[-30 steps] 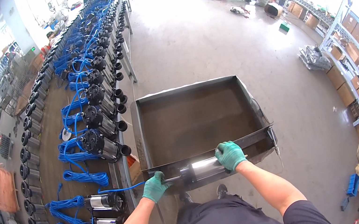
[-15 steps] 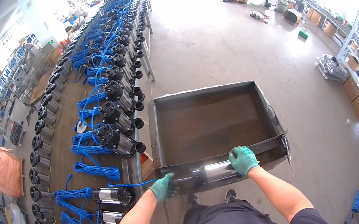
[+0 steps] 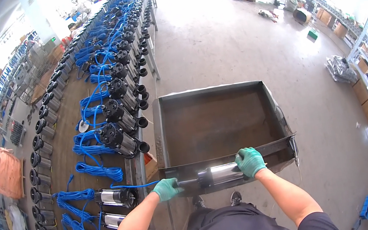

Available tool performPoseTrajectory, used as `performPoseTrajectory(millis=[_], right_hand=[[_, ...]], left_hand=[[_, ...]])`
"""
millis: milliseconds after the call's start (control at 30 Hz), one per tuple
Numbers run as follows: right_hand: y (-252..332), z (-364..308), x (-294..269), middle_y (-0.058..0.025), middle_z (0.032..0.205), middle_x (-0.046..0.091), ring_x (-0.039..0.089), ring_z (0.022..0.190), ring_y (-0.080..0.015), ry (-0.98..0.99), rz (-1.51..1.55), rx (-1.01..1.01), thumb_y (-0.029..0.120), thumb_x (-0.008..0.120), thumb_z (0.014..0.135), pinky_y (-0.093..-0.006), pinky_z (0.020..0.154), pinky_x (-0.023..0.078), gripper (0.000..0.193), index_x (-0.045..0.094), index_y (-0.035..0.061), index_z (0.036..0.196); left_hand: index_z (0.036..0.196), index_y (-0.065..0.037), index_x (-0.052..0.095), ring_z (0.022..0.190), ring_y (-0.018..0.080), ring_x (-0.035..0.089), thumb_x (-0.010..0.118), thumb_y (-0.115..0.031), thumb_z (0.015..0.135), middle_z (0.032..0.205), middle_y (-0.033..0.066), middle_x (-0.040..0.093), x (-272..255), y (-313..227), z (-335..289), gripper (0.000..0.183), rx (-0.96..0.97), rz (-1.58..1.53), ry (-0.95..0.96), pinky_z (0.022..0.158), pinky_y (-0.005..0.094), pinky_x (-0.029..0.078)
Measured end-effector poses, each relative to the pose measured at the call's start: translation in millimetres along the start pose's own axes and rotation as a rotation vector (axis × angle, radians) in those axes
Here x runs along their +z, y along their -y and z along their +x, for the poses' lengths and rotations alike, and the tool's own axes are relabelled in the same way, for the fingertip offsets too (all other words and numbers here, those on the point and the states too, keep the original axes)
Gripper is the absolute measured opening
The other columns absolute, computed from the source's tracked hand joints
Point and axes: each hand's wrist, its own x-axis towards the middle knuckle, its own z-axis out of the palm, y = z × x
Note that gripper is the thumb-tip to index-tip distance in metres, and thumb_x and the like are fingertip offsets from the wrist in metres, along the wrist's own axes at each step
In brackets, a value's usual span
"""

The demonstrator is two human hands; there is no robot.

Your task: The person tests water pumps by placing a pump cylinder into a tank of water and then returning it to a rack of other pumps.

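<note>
One steel cylinder (image 3: 220, 174) lies lengthwise along the near edge of the dark metal tray (image 3: 219, 123), its thin shaft (image 3: 188, 182) pointing left. Gloved right hand (image 3: 250, 161): fingers curl over the cylinder's right end, seemingly to steady it. Gloved left hand (image 3: 167, 189): meets the shaft's tip, perhaps as support, finger closure unclear, beside a blue cable (image 3: 132, 186) from the bench (image 3: 62, 157).

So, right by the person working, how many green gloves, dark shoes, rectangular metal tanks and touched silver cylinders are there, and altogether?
Green gloves: 2
Dark shoes: 2
Rectangular metal tank: 1
Touched silver cylinder: 1
Total: 6
</note>
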Motion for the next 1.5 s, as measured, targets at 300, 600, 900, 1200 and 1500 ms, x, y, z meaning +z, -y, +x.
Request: performPoseTrajectory(millis=[300, 600, 900, 1200, 1500], right_hand=[[-1.6, -0.5, 4.9, -0.0156, 0.096, 0.073, 0.066, 0.099, -0.0377, -0.021, 0.001, -0.020, 0.026, 0.062, 0.094, -0.0490, 0.091, 0.053, 0.022, 0.073, 0.0069, 0.091], [-4.0, -0.3, 7.8, -0.0169, 0.092, 0.071, 0.065, 0.092, -0.0406, -0.060, 0.018, -0.074, 0.024, 0.061, 0.095, -0.0517, 0.085, 0.053, 0.023, 0.069, 0.0057, 0.084], [0.6, 1.9, 2.7, -0.0190, 0.090, 0.071, 0.065, 0.091, -0.0411, -0.025, 0.030, -0.060, 0.024, 0.062, 0.094, -0.0515, 0.084, 0.052, 0.023, 0.070, 0.0043, 0.085], [-5.6, -0.8, 10.3, -0.0233, 0.089, 0.071, 0.067, 0.087, -0.0439, -0.071, 0.064, -0.112, 0.022, 0.064, 0.092, -0.0524, 0.080, 0.052, 0.022, 0.071, 0.0025, 0.087], [-19.9, 4.2, 16.3, -0.0208, 0.094, 0.071, 0.065, 0.090, -0.0374, 0.057, 0.126, -0.022, 0.022, 0.063, 0.098, -0.0471, 0.084, 0.052, 0.021, 0.071, 0.0025, 0.095]], left_hand=[[0.094, -0.008, 0.073, 0.070, 0.0297, 0.072, 0.071, -0.063, 0.093, 0.079, 0.0131, 0.074, 5.9, 2.5, 0.6, 0.055, -0.002, 0.231, -0.136, 0.064, 0.0414, 0.055], [0.109, -0.009, 0.067, 0.068, 0.0101, 0.062, 0.077, -0.032, 0.098, 0.085, 0.0019, 0.069, 15.3, 18.8, 10.1, 0.027, -0.159, -0.641, 0.037, 0.057, 0.0271, 0.048], [0.106, -0.006, 0.075, 0.086, 0.0279, 0.073, 0.077, -0.036, 0.088, 0.095, 0.0148, 0.076, 6.7, 12.8, 16.2, 0.036, -0.103, 0.018, -0.028, 0.078, 0.0401, 0.057], [0.083, -0.012, 0.073, 0.074, 0.0375, 0.073, 0.072, -0.034, 0.087, 0.076, 0.0134, 0.073, 31.4, 11.2, 5.9, 0.022, 0.077, 0.586, -0.459, 0.065, 0.0523, 0.055], [0.092, -0.012, 0.071, 0.079, 0.0345, 0.074, 0.076, -0.033, 0.088, 0.082, 0.0114, 0.073, 45.0, 5.1, 1.6, 0.023, -0.037, 0.547, -0.518, 0.070, 0.0496, 0.057]])
